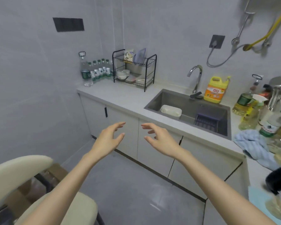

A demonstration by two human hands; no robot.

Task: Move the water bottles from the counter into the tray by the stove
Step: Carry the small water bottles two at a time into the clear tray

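Several small water bottles [99, 70] with green caps and green labels stand in a cluster at the far left corner of the grey counter [120, 96], against the wall. A taller clear bottle [85, 70] with a white handle cap stands in front of them on the left. My left hand [110, 137] and my right hand [157, 136] are stretched out in front of the cabinet doors, below the counter edge, palms facing each other, fingers apart and holding nothing. Both hands are well short of the bottles. No tray or stove shows clearly.
A black dish rack [134, 70] stands right of the bottles. The sink [188, 111] holds a white container [171, 111] and a dark basket. A yellow detergent jug [215, 90], oil bottles and a blue cloth [253, 143] crowd the right counter. A beige chair [21, 172] stands at lower left.
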